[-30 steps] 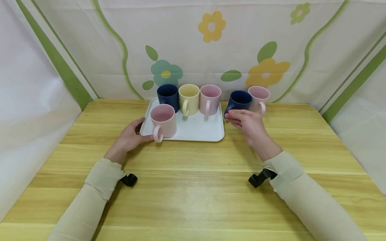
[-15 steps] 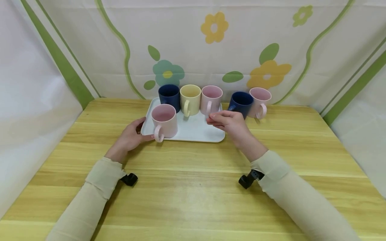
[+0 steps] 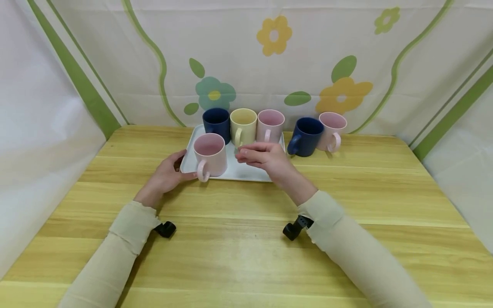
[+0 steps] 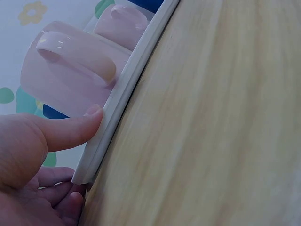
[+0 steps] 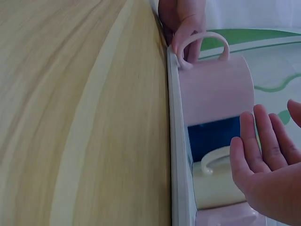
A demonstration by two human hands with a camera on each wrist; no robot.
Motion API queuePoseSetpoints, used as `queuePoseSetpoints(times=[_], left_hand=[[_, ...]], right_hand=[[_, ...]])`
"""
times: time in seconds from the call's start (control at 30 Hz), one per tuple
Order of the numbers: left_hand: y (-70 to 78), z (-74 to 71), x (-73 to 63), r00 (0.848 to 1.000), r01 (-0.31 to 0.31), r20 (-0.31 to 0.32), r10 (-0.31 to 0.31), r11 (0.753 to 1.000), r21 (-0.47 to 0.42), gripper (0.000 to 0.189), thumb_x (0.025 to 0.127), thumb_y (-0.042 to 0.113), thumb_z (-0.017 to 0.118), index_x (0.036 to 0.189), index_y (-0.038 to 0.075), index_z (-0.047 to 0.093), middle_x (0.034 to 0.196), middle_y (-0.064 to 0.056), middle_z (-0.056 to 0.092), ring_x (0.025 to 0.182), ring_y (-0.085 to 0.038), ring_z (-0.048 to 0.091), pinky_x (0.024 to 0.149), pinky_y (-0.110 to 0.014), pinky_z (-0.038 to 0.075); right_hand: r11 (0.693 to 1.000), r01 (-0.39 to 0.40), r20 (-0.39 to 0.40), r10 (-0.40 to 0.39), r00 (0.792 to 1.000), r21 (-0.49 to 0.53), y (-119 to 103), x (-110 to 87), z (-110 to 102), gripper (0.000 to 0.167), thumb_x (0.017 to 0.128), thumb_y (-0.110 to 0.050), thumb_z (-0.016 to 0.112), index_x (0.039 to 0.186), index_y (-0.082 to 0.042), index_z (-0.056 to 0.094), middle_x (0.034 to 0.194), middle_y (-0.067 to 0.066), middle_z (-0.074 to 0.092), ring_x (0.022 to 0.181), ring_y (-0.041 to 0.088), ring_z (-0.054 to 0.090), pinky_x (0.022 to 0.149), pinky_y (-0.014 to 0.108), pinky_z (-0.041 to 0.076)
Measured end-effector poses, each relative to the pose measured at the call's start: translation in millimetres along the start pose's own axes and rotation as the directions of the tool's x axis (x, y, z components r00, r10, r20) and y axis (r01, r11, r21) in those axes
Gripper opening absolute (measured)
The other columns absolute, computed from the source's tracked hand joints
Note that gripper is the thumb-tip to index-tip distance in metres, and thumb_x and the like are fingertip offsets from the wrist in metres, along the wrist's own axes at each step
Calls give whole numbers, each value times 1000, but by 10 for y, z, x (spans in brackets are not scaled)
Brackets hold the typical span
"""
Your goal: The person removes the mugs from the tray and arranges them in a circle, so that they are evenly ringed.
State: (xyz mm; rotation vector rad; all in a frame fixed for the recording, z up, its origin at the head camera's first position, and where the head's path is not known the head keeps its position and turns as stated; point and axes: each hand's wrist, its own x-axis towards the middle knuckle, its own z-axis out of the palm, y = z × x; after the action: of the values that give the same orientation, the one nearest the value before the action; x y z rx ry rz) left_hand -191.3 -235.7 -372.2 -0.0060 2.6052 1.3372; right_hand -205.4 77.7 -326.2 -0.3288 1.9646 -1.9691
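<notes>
"Head view: where does the tray [image 3: 239, 173] lie?"

"Towards the back of the worktop [image 3: 231, 244], its long side running left to right, with four mugs standing on it."

"Which is frontmost?"

"The front pink mug [image 3: 213, 159], upright near the tray's front left corner, handle turned to the near side. Behind it runs a row: back blue mug [image 3: 218, 128], yellow mug [image 3: 249, 128], back pink mug [image 3: 262, 130]."

"And the left hand [image 3: 165, 173]?"

"It grips that same corner; the left wrist camera shows the thumb laid against the tray's edge."

"What about the right hand [image 3: 271, 162]?"

"Fingers straight, nothing held. It hangs over the front of the tray, fingertips pointing left. They look close to the yellow mug's handle; whether they touch it, I cannot tell."

"So which relation matters most?"

"I'd judge the gap on the tray: the front pink mug lies to the left of the right hand, apart from it, while the left hand is nearer, just beside it."

"Anything off the tray?"

"The outer blue mug [image 3: 309, 139] and outer pink mug [image 3: 329, 134], standing on the worktop to its right. Behind everything hangs a flowered cloth [image 3: 246, 68]."
</notes>
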Motion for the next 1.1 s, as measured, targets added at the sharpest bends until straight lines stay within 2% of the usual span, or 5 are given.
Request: queuePoseSetpoints(times=[0.17, 0.43, 0.7, 0.9, 1.1], left_hand=[[-21, 10, 14, 1000, -5, -4, 5, 1000, -1, 98, 96, 20, 79, 170, 3, 17, 171, -24, 32, 150, -43, 39, 129, -60, 29], [-28, 14, 28, 1000, -3, -9, 3, 1000, 2, 96, 96, 19, 79, 170, 3, 19, 171, -24, 32, 149, -43, 40, 129, -59, 30], [-30, 13, 34, 1000, -25, -7, 25, 1000, 8, 96, 96, 18, 79, 169, 1, 19, 170, -26, 33, 147, -44, 41, 128, -61, 31], [-23, 26, 29, 999, -39, -3, 39, 999, -5, 95, 96, 17, 79, 169, 1, 20, 170, -25, 34, 147, -44, 41, 128, -61, 30], [-19, 13, 15, 998, -57, -9, 58, 998, 12, 94, 96, 16, 78, 168, -2, 20, 170, -27, 34, 148, -45, 42, 127, -60, 33]], right_hand=[[1000, -3, 49, 3, 999, 7, 28, 48, 177, 32, 105, -12, 67, 133, 3, 70, 122, 15, 79, 115, 23, 77, 116, 49, 51], [997, -63, 108, 59, 992, 33, 90, 91, 428, 31, 103, -10, 68, 132, 1, 72, 125, 13, 78, 109, 14, 76, 113, 46, 54], [996, -89, 172, 85, 981, 13, 129, 110, 605, 32, 103, -13, 69, 132, 0, 73, 128, 15, 77, 122, 31, 73, 113, 47, 54], [991, -131, 162, 126, 979, 22, 188, 119, 713, 32, 102, -12, 70, 131, 0, 73, 123, 12, 78, 105, 12, 73, 112, 46, 55], [986, -157, 180, 143, 973, 64, 229, 131, 821, 36, 102, -10, 68, 136, 3, 68, 130, 14, 73, 100, 9, 71, 113, 48, 55]])
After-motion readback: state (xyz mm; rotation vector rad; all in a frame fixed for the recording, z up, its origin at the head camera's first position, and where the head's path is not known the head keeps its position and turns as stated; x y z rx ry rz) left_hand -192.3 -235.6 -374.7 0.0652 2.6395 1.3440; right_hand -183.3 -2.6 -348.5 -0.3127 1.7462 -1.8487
